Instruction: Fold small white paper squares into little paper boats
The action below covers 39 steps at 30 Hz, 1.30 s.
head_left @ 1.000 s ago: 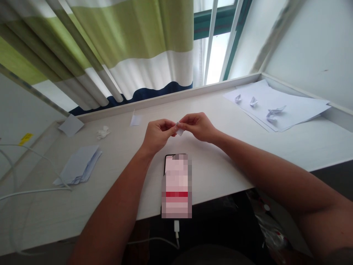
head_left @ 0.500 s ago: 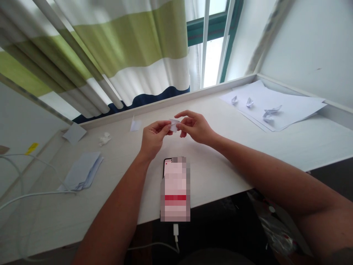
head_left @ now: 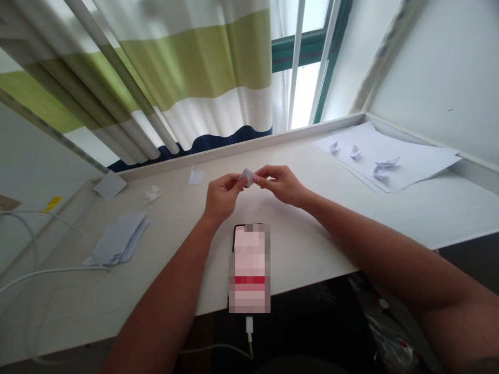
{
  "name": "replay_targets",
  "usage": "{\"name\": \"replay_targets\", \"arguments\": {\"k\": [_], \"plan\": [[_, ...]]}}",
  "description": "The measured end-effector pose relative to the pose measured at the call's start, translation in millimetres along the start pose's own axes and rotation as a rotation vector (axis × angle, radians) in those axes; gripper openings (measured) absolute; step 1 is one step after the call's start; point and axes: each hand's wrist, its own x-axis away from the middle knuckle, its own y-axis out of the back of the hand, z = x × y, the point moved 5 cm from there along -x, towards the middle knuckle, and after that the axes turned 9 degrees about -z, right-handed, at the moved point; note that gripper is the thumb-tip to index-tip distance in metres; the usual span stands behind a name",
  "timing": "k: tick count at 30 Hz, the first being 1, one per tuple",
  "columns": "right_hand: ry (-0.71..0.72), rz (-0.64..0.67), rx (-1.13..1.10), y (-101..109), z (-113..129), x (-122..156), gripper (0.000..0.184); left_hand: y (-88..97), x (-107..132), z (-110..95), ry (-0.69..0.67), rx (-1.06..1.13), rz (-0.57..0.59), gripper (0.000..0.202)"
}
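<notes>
A small piece of folded white paper [head_left: 247, 177] is held up over the middle of the desk, with a pointed top edge. My left hand [head_left: 223, 196] pinches its left side between thumb and fingers. On the right side, my right hand [head_left: 284, 184] grips it with thumb and fingertips closed. The fingers cover the paper's two side corners. Several small folded paper boats [head_left: 355, 151] sit on large white sheets [head_left: 413, 156] at the back right.
A phone [head_left: 249, 265] with a plugged-in cable [head_left: 249, 326] lies at the desk's front edge. To the left are a paper stack [head_left: 119, 239], a crumpled paper piece [head_left: 152, 195], a square sheet [head_left: 110, 185], a small paper slip [head_left: 195, 177] and white cords [head_left: 58, 271].
My right fingers, spread half a second ago, have closed on the right side of the paper. The paper has turned so that a point faces up. The view has shifted slightly.
</notes>
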Motion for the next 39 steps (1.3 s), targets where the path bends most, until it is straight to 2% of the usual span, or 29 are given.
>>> {"name": "replay_targets", "arguments": {"k": [4,8,12,18,21,27,32,34,39], "plan": [[-0.053,0.023,-0.072,-2.4,-0.2,1.8,0.051,-6.0,3.5,-3.6,0.09,0.091,0.04,0.04],[-0.07,-0.004,-0.081,-3.6,-0.1,4.6,0.045,-7.1,4.6,-2.0,0.17,0.148,0.032,0.045],[-0.073,0.011,-0.153,-4.5,0.4,4.8,0.039,-6.6,5.2,-2.5,0.189,0.191,0.022,0.043],[-0.121,0.032,-0.287,-3.0,-0.2,3.2,0.017,-6.8,7.0,-4.8,0.29,0.305,0.075,0.028],[-0.125,0.04,-0.272,-1.8,1.3,3.4,0.004,-4.1,5.9,-6.0,0.269,0.261,0.07,0.025],[-0.119,-0.022,-0.277,1.2,2.0,2.6,0.015,-3.9,5.9,-7.8,0.195,0.12,0.08,0.036],[-0.063,0.026,-0.025,-1.2,-2.8,2.3,0.043,-5.9,7.8,-6.7,0.23,0.126,0.083,0.045],[-0.038,0.039,0.022,-0.7,-3.8,2.1,0.044,-6.2,8.5,-6.2,0.251,0.129,0.081,0.043],[0.014,0.057,0.073,0.6,-2.5,1.9,0.031,-6.7,9.2,-3.5,0.315,0.112,0.137,0.037]]}}
